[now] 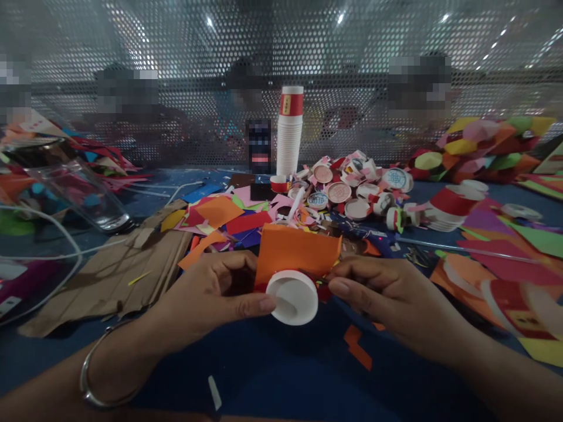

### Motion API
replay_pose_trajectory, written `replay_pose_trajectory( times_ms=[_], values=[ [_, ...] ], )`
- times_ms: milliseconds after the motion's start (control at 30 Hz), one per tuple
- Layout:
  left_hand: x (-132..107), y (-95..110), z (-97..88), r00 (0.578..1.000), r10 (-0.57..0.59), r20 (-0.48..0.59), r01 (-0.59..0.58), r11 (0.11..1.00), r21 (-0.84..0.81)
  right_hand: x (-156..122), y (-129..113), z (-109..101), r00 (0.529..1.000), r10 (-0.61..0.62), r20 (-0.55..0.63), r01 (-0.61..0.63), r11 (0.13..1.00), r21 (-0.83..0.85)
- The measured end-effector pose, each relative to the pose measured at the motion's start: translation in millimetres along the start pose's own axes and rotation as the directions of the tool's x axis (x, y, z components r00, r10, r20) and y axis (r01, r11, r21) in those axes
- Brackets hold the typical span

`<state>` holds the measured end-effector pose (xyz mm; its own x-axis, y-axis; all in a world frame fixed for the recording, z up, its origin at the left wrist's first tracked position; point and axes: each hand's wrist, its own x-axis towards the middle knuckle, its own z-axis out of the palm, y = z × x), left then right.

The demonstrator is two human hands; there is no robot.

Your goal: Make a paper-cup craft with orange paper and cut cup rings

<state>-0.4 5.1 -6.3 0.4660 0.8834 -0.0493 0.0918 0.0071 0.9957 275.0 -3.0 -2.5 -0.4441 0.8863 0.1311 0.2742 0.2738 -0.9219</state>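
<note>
A white paper cup (292, 298) is tilted so its open mouth faces me. My left hand (220, 287) grips it from the left, thumb on the rim and fingers mostly hidden behind. An orange sheet of paper (297, 251) stands up just behind the cup. My right hand (378, 287) is closed in a pinch at the cup's right side, by the sheet's lower right corner. A thin dark object shows at its fingertips, too small to name. Below that hand lies an orange paper scrap (358, 348) on the blue table (272, 375).
Flattened cardboard (109, 281) and a glass bottle (83, 187) are at left. Behind stand a tall stack of cups (290, 135), a heap of cut cup bottoms (338, 190) and colored paper (215, 211). Red-and-white cups (453, 205) lie at right. Perforated metal mesh (193, 35) closes the back.
</note>
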Motion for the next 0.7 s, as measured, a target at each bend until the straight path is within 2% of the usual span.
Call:
replay_pose_trajectory(
  times_ms=[233, 367, 500, 600, 700],
  values=[
    [0.8, 3.2, 1.5, 0.999, 0.035, 0.011, -0.036, 0.996, 0.078, 0.9, 0.4, -1.3, 1.000, -0.010, 0.001, 0.010, 0.999, 0.037],
    [0.6, 3.0, 2.3, 0.998, 0.041, 0.042, -0.043, 0.998, 0.050, 0.6, 0.0, -1.8, 1.000, -0.011, -0.012, 0.011, 1.000, 0.008],
    [-1.0, 4.0, 2.3, 0.999, 0.038, -0.014, -0.037, 0.999, 0.039, 0.0, -0.8, -2.3, 1.000, 0.015, 0.006, -0.015, 1.000, -0.023],
    [-2.8, 3.8, 3.9, 0.998, -0.012, -0.060, 0.008, 0.998, -0.055, -0.9, -1.0, -1.6, 0.999, 0.031, -0.020, -0.031, 0.999, -0.021],
    [-4.4, 2.5, 8.4, 0.997, -0.047, -0.058, 0.035, 0.980, -0.195, -1.1, -1.2, 0.5, 0.998, 0.057, -0.014, -0.056, 0.998, 0.020]
  ],
)
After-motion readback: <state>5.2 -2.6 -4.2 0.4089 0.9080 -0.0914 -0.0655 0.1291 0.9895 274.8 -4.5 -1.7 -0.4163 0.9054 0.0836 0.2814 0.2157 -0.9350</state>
